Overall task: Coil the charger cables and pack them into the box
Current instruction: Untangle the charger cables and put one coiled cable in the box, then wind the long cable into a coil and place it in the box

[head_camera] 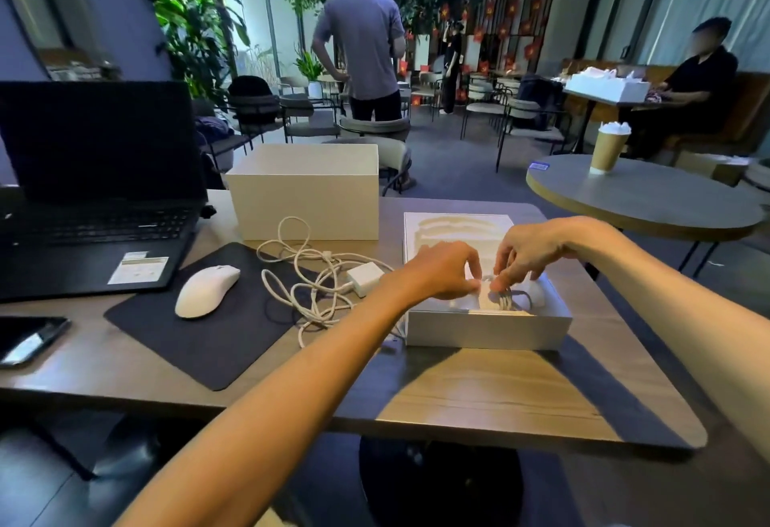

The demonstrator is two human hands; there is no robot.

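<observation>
Wood-grain with grey patches, the table (479, 393) carries everything. A dark open laptop (96, 193) takes up its left side, and a tall white box (308, 201) stands open at the back. The shallow white box (487, 330), the one being packed, sits right of centre, with a flat white panel (458, 235) lying just behind it; whether that is its lid I cannot tell.

On the black mouse pad (208, 343) a loose cable (316, 276) sprawls in untidy loops, not coiled at all. It ends at a small white adapter (365, 279) just left of the shallow box. A white mouse (206, 291) rests beside the tangle, and a phone (29, 339) lies at the table's left edge.

Both hands reach into the shallow box. The right hand (529, 251) pinches a coiled cable (506, 297) from above with curled fingers. The left hand (441, 272) curls its fingertips onto the coil's left side and seems to grip it too. The coil sits low inside the box, in its near right part.

As I judge it, the task is about half done. One cable is wound and is being seated in the box. The second cable needs untangling, coiling and packing with its adapter. The box is not yet closed.
</observation>
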